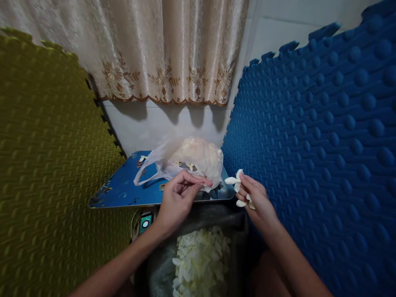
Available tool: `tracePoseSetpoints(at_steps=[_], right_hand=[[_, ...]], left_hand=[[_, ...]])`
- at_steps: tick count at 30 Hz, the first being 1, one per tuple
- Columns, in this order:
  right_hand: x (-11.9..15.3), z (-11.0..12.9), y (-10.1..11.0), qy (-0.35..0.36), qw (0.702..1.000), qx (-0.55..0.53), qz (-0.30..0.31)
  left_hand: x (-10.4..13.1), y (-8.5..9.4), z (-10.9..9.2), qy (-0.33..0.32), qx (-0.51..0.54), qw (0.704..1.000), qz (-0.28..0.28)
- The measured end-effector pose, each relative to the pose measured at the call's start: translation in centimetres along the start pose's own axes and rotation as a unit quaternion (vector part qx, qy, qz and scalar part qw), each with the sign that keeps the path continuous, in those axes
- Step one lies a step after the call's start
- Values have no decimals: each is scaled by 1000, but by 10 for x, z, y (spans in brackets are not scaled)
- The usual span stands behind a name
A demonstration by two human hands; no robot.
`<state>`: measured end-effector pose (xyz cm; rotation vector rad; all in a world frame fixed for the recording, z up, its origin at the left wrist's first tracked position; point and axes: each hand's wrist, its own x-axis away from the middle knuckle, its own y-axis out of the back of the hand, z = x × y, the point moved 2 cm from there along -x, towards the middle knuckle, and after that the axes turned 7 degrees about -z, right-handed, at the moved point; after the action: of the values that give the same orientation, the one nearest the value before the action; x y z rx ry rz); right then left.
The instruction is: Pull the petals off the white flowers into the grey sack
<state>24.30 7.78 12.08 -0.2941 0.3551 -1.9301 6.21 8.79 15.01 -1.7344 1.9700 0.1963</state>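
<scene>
My left hand point(179, 196) is closed in a pinch in front of a white plastic bag point(213, 159). Whatever lies between its thumb and forefinger is too small to make out. Several white flowers point(237, 186) with narrow petals are in my right hand point(258, 196); one is pinched at the fingertips and others are tucked under the fingers. The bag, its handle loop spread to the left, holds a pale heap of what look like more flowers. Below my hands, a thick mass of white flowers point(201, 262) lies on a dark plastic sheet point(163, 264).
A blue tabletop point(123, 185) with a sea-life print carries the bag and a loose flower point(142, 158). Tall foam mats stand close on both sides, yellow point(52, 144) and blue point(315, 136). A curtain point(173, 49) hangs behind. A lit device point(146, 222) sits below the table's left part.
</scene>
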Motion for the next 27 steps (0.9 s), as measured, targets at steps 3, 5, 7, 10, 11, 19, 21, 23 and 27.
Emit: tracePoseSetpoints(at_steps=[3,5,7,10,11,19,21,23,27], right_hand=[[0,8,4,-12,1000,17,12],[3,11,4,-13,999,29,14],[6,12,2,-13,999,41,14],[8,10,1,-18,998,62,11],[9,8,1,-20,997,70,9],[29,-12,-18,-9,985,159,65],[30,-15,-20,-18,987,142,68],[24,-15,-16,-27,991,118,50],[10,-5,0,-4,989,146,20]], left_hand=[[-3,8,0,72,-11,997,23],[-3,12,3,111,-22,993,30],[-1,13,10,150,-51,985,68],[5,11,24,178,-146,956,183],[6,10,28,177,-177,946,207],[6,3,18,116,-87,984,99],[7,3,8,70,-94,991,67],[6,6,-1,32,-93,994,39],[-3,18,-7,38,-131,990,23]])
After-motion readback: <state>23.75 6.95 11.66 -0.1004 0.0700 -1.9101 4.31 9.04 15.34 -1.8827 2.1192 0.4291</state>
